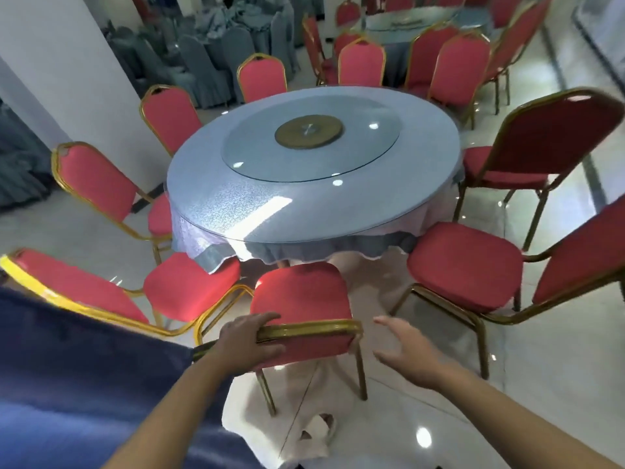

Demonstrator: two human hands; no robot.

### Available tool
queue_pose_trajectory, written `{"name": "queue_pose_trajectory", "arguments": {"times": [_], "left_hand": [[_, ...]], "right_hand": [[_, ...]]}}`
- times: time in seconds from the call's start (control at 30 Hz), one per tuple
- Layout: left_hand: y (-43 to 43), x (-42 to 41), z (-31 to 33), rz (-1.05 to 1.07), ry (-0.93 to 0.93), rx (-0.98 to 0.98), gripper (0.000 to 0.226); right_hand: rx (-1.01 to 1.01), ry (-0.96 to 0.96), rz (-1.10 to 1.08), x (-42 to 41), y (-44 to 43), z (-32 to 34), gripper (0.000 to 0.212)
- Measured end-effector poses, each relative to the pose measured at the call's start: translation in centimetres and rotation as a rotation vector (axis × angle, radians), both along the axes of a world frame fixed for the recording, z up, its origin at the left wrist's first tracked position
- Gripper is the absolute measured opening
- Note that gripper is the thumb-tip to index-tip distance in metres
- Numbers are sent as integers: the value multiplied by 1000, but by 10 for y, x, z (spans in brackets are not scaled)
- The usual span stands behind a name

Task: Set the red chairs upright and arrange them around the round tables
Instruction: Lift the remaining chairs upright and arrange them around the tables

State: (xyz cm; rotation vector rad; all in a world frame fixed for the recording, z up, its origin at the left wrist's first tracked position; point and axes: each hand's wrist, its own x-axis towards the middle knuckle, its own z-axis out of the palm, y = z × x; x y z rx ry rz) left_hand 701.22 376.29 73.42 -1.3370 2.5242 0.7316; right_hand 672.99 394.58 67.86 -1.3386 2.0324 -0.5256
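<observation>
Red padded fabric on a gold-painted metal frame makes up the nearest chair (301, 292), which stands upright on its four legs just below the camera, seat facing the round bench (236, 204). The left hand (250, 336) grips the left end of its top back rail, fingers curled over the front and thumb behind, seemingly to steady it or nudge it into line. The right hand (406, 353) is open with fingers spread, just beside the rail's right corner and not touching it; it looks ready to take hold or to let go. Blue fabric (67, 367) fills the lower left corner; what it belongs to is unclear. A white cloth (270, 428) lies crumpled on the glossy tiled floor (558, 367) under the chair's legs. On either side, a left neighbour chair (189, 289) and a right neighbour chair (463, 265) also stand upright, seats angled towards the bench, so this gap appears to be the place being filled. The bench wears a pale blue cloth, with a glass turntable (270, 154) on a brown hub (307, 132) at its centre. More red chairs (169, 116) ring its sides and far edge, those on the left beside a white pillar (67, 79). Beyond, a second round bench (416, 22) is also circled by red chairs, and grey-covered chairs (203, 62) crowd the back left. No chair in view lies on its side, so the work at this bench looks nearly done.
</observation>
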Motion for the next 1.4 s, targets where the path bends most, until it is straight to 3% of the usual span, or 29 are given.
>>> {"name": "queue_pose_trajectory", "arguments": {"times": [0.1, 0.2, 0.5, 0.67, 1.03, 1.23, 1.4], "left_hand": [[30, -67, 7, -133, 225, -8, 54], [65, -146, 4, -263, 308, 67, 52], [147, -303, -22, -547, 229, 293, 70], [147, -400, -31, -557, 222, 344, 77], [174, -662, -45, -469, 346, 552, 106], [208, -757, -52, -432, 247, 515, 106], [235, -788, -71, -450, 110, 331, 104]], "right_hand": [[58, -14, -146, -48, 63, 10, 68], [5, -14, -303, -86, 113, 26, 63], [-172, -16, -640, -166, 198, 56, 50], [-206, 16, -750, -235, 216, 57, 48], [-67, 58, -765, -448, 202, 82, 48], [-21, 72, -760, -526, 206, 74, 49], [29, 127, -613, -608, 203, 69, 57]]}}
